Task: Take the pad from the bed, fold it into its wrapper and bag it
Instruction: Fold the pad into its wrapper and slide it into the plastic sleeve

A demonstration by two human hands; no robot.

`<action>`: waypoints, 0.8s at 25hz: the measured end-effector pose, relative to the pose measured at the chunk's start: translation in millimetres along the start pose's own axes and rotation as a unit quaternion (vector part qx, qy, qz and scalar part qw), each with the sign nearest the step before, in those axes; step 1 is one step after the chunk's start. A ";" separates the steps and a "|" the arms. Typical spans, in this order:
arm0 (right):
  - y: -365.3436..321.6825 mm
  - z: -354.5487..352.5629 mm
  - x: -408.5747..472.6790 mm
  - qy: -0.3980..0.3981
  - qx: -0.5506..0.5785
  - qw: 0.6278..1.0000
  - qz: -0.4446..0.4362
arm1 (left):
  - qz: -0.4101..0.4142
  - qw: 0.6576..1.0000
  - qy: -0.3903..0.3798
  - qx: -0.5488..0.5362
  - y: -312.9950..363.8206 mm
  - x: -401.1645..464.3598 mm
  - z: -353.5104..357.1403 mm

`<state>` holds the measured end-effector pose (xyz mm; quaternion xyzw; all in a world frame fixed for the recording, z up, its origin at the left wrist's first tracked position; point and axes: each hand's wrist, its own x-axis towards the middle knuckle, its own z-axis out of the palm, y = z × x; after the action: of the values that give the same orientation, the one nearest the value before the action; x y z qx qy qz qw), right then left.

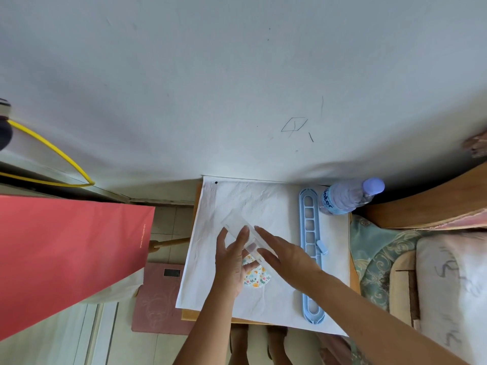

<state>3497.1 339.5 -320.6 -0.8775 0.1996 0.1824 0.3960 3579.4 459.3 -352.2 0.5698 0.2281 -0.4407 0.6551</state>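
Wall fills the upper half of the view, pale, matte and faintly scuffed, with a pencilled diamond shape scratched on it. Next in size, a red paper bag stands at the left, smooth and flat-sided, cut off by the frame edge. A small wooden table sits against the wall, almost wholly covered by a crinkled white sheet. At the right, a bed with patterned teal fabric and a scribbled pale cover is only partly in view. A pink bathroom scale lies on the tiled floor beside the table. A long light-blue plastic rack with a row of rounded slots lies along the sheet's right side, and a clear water bottle with a lilac cap lies tipped at its far end. The left hand is partly closed, fingers pinching a thin translucent wrapper strip that runs diagonally over the sheet. The right hand is open and flat, fingers extended, touching the strip. The floral pad rests on the sheet under both hands, largely hidden.
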 end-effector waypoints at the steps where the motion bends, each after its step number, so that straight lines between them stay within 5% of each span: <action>1: -1.7 0.9 -0.5 -0.004 -0.033 0.999 -0.017 | 0.001 1.000 0.006 -0.001 -0.6 -0.8 -0.5; 4: -5.0 2.2 1.2 -0.020 -0.084 0.995 -0.044 | -0.006 0.999 0.029 -0.026 -3.4 -3.3 -4.0; 9: 9.7 -29.0 10.9 0.013 0.156 0.984 0.084 | -0.030 0.997 -0.034 -0.060 -1.9 -7.2 -20.3; 14: 8.1 -24.9 14.6 0.057 0.149 0.985 0.062 | -0.040 0.995 -0.031 -0.091 -1.1 -10.1 -19.9; 20: 8.3 -44.7 42.2 0.116 0.028 0.992 0.033 | -0.005 0.994 0.074 0.086 5.1 5.7 -22.1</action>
<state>3536.4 291.4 -318.3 -0.8742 0.2782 0.0872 0.3884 3591.1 478.2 -359.5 0.6536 0.2397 -0.4185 0.5832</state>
